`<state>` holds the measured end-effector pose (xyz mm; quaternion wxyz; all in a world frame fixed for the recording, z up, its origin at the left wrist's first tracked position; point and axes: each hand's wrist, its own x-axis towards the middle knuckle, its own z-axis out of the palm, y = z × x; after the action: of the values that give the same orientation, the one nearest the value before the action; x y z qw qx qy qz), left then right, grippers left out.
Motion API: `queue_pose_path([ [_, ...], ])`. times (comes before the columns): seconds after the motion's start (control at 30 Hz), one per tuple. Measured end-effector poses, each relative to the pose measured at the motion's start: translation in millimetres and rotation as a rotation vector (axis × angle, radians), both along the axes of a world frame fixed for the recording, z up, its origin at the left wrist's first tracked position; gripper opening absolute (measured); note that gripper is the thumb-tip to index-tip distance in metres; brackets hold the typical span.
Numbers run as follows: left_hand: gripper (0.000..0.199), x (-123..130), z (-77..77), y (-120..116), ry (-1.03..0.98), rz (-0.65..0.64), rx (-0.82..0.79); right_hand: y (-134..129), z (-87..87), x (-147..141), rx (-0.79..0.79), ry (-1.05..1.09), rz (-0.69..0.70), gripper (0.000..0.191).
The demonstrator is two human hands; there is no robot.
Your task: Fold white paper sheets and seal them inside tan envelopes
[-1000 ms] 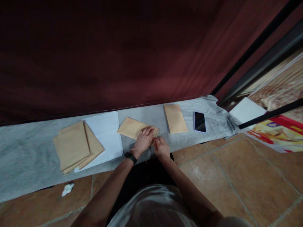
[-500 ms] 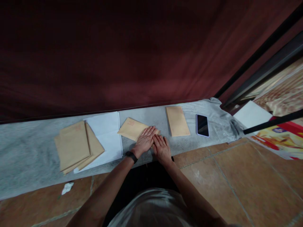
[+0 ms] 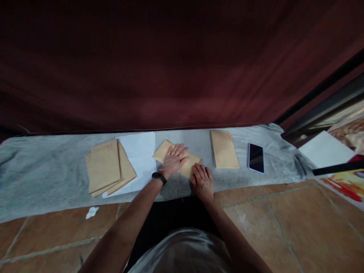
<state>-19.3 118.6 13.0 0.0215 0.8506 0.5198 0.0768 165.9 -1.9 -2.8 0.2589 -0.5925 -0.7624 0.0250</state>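
Observation:
A tan paper envelope (image 3: 187,167) lies slantwise on the grey cloth in front of me. My left hand (image 3: 174,159), a dark band on its wrist, rests flat across the envelope's middle with the fingers spread, hiding part of it. At the envelope's right end, my right hand (image 3: 202,180) lies with its fingers stretched out and the fingertips at the edge. Left of my hands, several larger tan envelopes (image 3: 104,167) overlap white paper sheets (image 3: 139,159). To the right sits another tan envelope (image 3: 225,149), apart from both hands.
A phone (image 3: 256,158) lies on the right of the grey cloth (image 3: 51,170). Behind rises a dark red drape (image 3: 170,76). Dark bars, a white sheet (image 3: 327,149) and a colourful box (image 3: 347,185) stand at the right. A scrap of white paper (image 3: 92,212) is on the tiled floor.
My left hand has slid left along the envelope, away from my right hand. My right hand has shifted slightly to the right, and more of the envelope shows between them. The view has turned left.

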Motion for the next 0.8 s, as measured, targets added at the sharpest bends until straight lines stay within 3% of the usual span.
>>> queue_pose_path([
  [0.33, 0.063, -17, -7.9, 26, -0.027, 0.162, 0.013, 0, -2.5, 0, -0.013, -0.002, 0.005, 0.045],
  [0.47, 0.064, -11, -9.9, 15, -0.012, 0.172, 0.007, -1, -4.1, 0, -0.007, 0.005, 0.001, 0.044],
  [0.8, 0.059, 9, -10.4, -27, -0.005, 0.047, -0.009, 0, -4.0, -1, -0.006, -0.009, -0.015, 0.044],
])
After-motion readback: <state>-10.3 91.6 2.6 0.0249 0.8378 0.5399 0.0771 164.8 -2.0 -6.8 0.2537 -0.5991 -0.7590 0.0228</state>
